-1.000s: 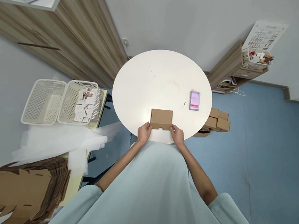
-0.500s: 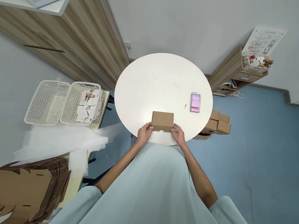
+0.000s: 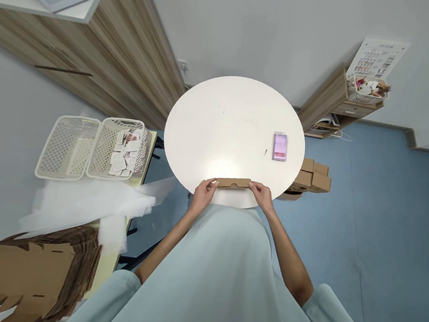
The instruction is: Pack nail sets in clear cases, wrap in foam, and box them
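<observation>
A small brown cardboard box (image 3: pixel 234 183) is held between my two hands above the near edge of the round white table (image 3: pixel 238 112). It is tipped so that a narrow side with a half-round notch faces me. My left hand (image 3: pixel 204 193) closes its thumb and fingers on the left end of the box. At the right end, my right hand (image 3: pixel 262 195) pinches the corner in the same way. The broad top of the box is turned out of sight.
A blurred pink-screened device (image 3: pixel 280 147) lies on the table's right. Left are two white baskets (image 3: pixel 67 147), one with small cards, white sheets (image 3: pixel 92 202) and stacked flat cardboard (image 3: pixel 21 279). Folded boxes (image 3: pixel 313 175) sit low at right, below a wooden cabinet (image 3: pixel 326 101).
The box has been tilted: its broad top faced up before, and now its narrow notched side shows. Both hands have turned with it, keeping hold of its ends.
</observation>
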`<move>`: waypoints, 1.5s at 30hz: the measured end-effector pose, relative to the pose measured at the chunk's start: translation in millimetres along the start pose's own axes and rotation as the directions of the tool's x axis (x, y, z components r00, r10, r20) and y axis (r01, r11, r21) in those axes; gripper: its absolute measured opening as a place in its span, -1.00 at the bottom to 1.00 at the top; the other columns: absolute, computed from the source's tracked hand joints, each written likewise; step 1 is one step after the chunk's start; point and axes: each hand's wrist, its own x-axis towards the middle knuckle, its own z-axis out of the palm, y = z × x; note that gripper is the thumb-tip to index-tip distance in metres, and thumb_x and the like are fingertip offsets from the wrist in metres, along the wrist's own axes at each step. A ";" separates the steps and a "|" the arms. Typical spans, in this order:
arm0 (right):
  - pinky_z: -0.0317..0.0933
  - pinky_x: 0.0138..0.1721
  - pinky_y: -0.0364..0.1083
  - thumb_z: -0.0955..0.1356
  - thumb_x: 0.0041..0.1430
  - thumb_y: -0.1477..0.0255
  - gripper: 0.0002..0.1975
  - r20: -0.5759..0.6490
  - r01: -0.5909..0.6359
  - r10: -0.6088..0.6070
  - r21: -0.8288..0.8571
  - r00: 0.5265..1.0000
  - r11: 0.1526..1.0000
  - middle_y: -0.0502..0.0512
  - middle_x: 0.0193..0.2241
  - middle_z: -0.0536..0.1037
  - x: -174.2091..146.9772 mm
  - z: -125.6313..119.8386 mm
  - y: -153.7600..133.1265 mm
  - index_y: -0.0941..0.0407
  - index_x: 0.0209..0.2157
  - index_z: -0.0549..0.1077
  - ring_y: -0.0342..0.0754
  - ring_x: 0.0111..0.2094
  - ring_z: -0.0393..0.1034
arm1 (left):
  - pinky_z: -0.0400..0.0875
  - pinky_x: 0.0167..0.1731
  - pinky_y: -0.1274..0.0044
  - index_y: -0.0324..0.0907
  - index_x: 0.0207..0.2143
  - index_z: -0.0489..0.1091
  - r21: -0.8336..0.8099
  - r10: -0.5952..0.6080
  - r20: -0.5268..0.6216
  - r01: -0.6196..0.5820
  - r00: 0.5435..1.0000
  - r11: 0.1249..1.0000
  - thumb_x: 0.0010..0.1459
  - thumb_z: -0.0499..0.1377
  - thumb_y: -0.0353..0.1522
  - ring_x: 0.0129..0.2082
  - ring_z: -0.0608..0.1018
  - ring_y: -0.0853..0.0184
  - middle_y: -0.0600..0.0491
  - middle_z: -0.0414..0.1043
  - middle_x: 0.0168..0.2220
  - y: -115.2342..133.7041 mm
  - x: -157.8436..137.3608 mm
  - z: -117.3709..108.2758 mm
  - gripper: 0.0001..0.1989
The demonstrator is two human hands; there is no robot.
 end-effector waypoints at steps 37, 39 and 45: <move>0.44 0.11 0.14 0.42 0.27 0.09 -0.54 0.023 0.068 -0.067 -0.053 0.997 0.996 0.25 0.04 0.67 17.1 4.6 18.6 0.11 0.02 0.63 0.15 -0.04 0.62 | 0.48 -0.17 0.47 -0.08 0.01 0.53 -0.021 0.044 -0.016 -0.044 0.999 0.999 0.33 0.19 -0.07 -0.24 0.60 0.27 0.04 0.55 -0.23 -15.8 7.5 10.5 -0.64; 0.44 0.11 0.14 0.42 0.28 0.10 -0.54 0.003 0.082 -0.082 -0.046 0.997 0.996 0.25 0.04 0.67 7.7 5.2 20.9 0.12 0.03 0.63 0.15 -0.04 0.62 | 0.49 -0.16 0.45 -0.08 0.03 0.52 -0.015 0.036 -0.013 -0.036 0.999 0.999 0.33 0.20 -0.08 -0.23 0.61 0.26 0.03 0.56 -0.22 -18.1 0.7 10.5 -0.64; 0.49 0.03 0.07 0.42 0.28 0.15 -0.59 -0.001 0.102 -0.102 -0.048 0.995 0.994 0.25 0.04 0.66 -29.3 7.9 42.9 0.10 0.04 0.63 0.13 -0.04 0.62 | 0.56 -0.04 0.35 -0.15 0.07 0.51 -0.072 -0.021 0.024 0.022 0.999 0.997 0.25 0.32 -0.10 -0.11 0.67 0.16 -0.08 0.63 -0.09 -42.1 -28.3 13.5 -0.56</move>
